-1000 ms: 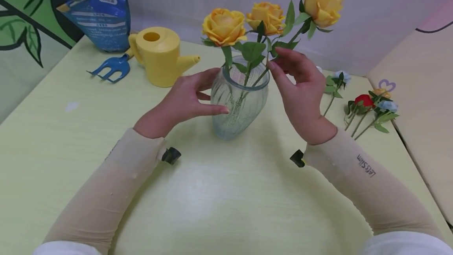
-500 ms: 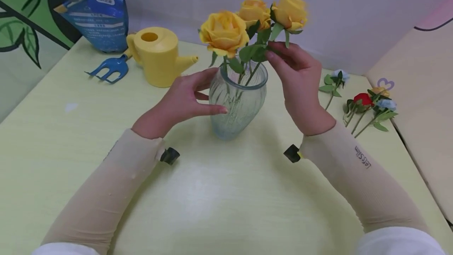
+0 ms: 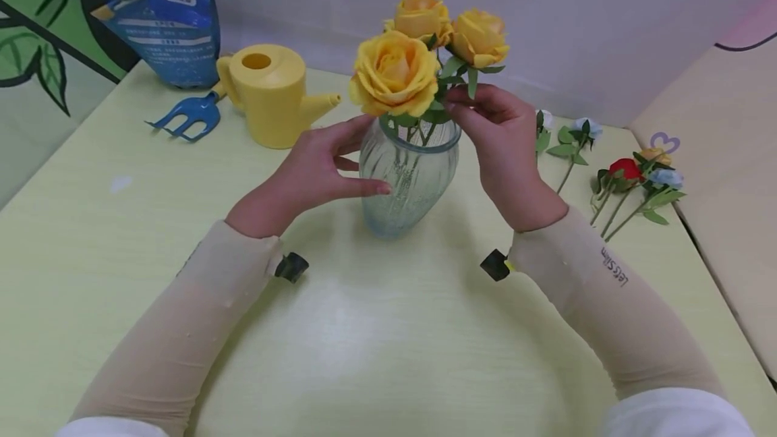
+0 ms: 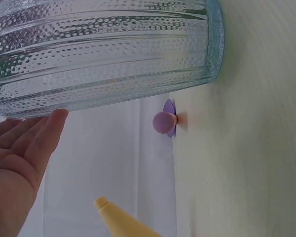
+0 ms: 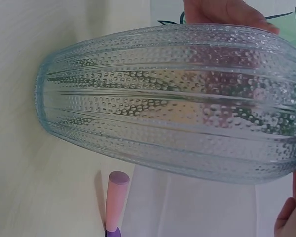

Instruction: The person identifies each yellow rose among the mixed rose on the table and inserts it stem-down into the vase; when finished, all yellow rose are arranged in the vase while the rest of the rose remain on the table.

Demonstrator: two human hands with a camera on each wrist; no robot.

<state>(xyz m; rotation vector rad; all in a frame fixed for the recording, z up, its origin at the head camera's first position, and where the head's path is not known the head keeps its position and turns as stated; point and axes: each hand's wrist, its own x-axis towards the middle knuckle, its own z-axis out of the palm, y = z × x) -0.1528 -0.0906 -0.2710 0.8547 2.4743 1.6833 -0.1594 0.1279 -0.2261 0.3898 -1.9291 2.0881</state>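
A clear ribbed glass vase [image 3: 409,184] stands upright on the table, with three yellow roses in it. My left hand [image 3: 322,167] holds the vase from the left, thumb in front and fingers behind; the left wrist view shows fingers [image 4: 52,133] against the glass [image 4: 113,54]. At the rim, my right hand [image 3: 504,140] pinches the right-hand yellow rose [image 3: 479,38] just under its bloom, by stem or leaves. The other roses are a large front bloom [image 3: 397,73] and a back bloom [image 3: 421,15]. Leaves and petals hide the exact pinch point.
To the left stand a yellow watering can [image 3: 270,96] and a blue bag [image 3: 173,36], with a blue hand fork [image 3: 191,117] in front. Several flowers, including a red rose [image 3: 625,168], lie at right. A pink-handled tool [image 5: 117,197] is behind the vase.
The right-hand rose has come left and down towards the others, with my right hand moving along. The front bloom now sits lower and tips forward. My left hand stays on the vase.
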